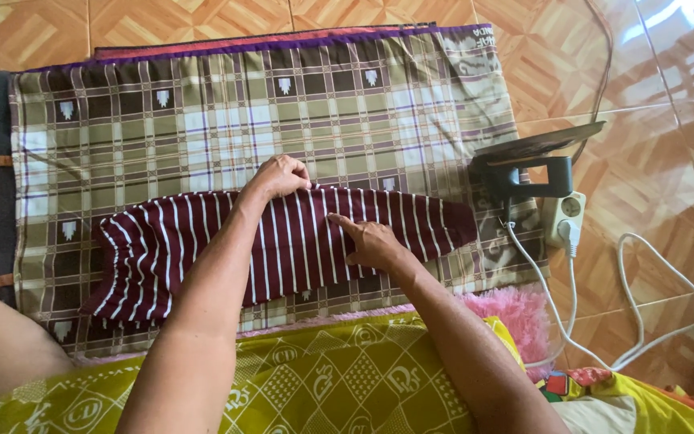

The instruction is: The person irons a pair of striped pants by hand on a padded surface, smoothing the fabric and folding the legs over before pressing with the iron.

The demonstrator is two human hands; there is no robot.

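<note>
Over a yellow patterned cloth (323,386), the left hand (283,175) has its fingers clenched on the striped maroon garment (283,241); the right hand (371,241) presses it, fingers released.

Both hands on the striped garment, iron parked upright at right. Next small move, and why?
Probably smooth the striped garment flat. The left hand bunches its upper edge, the right hand presses flat on its middle, and the cloth still lies curved and rumpled on the plaid cloth. The iron stands upright at the right edge, untouched.
</note>
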